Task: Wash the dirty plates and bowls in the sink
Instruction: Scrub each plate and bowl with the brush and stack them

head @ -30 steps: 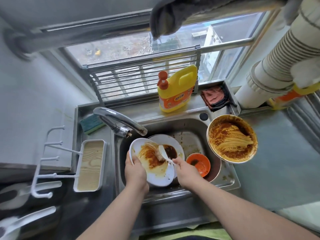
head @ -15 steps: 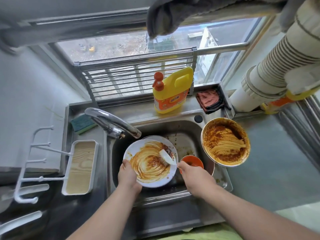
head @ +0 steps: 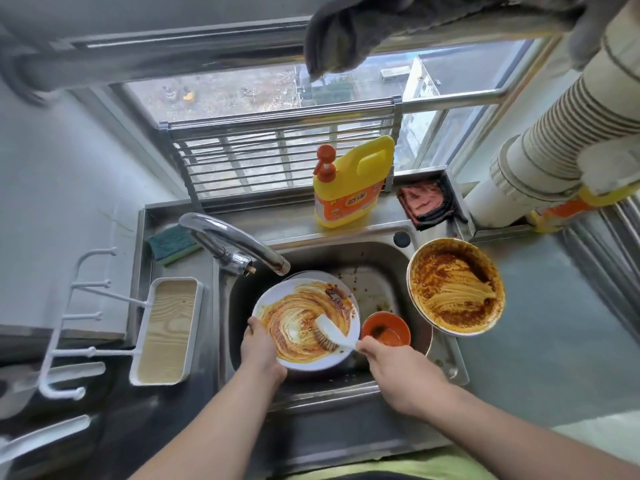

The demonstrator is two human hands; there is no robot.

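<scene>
A white plate (head: pixel 294 320) smeared with orange-brown sauce is held over the steel sink (head: pixel 374 261). My left hand (head: pixel 259 348) grips its near-left rim. My right hand (head: pixel 398 365) holds the handle of a white dish brush (head: pixel 330 332), whose bristles press on the plate's lower right part. Another white plate (head: pixel 325 276) shows behind it. A small orange bowl (head: pixel 385 330) sits in the sink to the right. A large sauce-coated bowl (head: pixel 455 285) rests on the sink's right edge.
The tap (head: pixel 235 244) arches over the plate's far-left side. A yellow detergent bottle (head: pixel 349 181) stands on the ledge behind the sink, a green sponge (head: pixel 171 244) at the back left, a dark red cloth (head: pixel 424 200) at the back right. A white tray (head: pixel 168 330) lies left.
The plate has come flatter and nearer the sink's front. The brush has swept from the plate's upper middle down to its lower right, spreading the sauce in streaks.
</scene>
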